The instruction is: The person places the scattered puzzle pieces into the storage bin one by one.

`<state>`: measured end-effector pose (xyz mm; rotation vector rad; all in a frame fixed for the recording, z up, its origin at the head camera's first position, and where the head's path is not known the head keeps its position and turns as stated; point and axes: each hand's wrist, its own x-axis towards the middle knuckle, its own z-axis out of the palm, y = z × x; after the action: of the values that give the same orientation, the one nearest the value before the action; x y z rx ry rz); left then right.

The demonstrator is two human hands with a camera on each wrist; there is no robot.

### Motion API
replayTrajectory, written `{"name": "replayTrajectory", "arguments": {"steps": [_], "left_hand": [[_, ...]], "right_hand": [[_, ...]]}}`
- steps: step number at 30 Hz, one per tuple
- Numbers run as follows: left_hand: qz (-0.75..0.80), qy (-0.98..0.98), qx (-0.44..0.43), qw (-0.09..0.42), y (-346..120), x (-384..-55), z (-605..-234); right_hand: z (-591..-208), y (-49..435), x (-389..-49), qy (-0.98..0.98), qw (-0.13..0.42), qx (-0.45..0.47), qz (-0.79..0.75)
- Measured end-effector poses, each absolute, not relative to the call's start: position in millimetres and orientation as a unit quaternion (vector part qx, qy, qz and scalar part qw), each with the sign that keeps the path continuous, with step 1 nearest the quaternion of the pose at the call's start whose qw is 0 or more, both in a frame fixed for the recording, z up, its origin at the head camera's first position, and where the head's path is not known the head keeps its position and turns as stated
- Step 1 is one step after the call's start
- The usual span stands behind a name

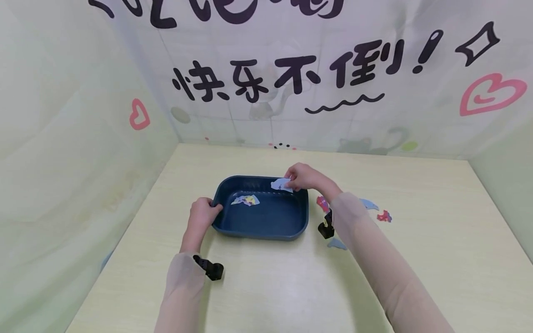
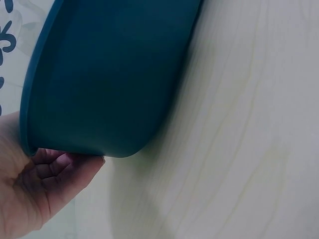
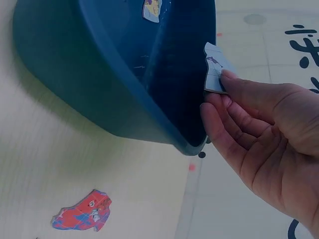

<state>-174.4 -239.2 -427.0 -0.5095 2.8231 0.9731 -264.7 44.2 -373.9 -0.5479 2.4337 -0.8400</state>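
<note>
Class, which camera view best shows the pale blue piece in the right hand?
The right wrist view: it shows the pale blue piece up close, with its printed mark, pinched by the right hand. The head view shows it small, partly covered by that hand; the left wrist view does not show it.

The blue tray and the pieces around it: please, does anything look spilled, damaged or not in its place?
Nothing looks clearly spilled or damaged. Only a little untidy: several loose cut-out pieces lie scattered on the table, to the right of the tray, while one patterned piece lies inside it.
</note>
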Motion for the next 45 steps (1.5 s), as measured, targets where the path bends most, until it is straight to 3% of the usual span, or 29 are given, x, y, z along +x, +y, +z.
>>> {"name": "replayTrajectory", "arguments": {"steps": [26, 33, 45], "left_hand": [[0.324, 0.93, -0.165, 0.047, -240, -174, -426], [0.322, 0.931, -0.167, 0.046, -239, -173, -426], [0.314, 0.933, -0.171, 0.047, -239, -174, -426]], "right_hand": [[-390, 1, -263, 0.896, 0.335, -0.165, -0.24], [-409, -7, -268, 0.91, 0.321, -0.156, -0.212], [-406, -15, -259, 0.932, 0.273, -0.187, -0.15]]}}
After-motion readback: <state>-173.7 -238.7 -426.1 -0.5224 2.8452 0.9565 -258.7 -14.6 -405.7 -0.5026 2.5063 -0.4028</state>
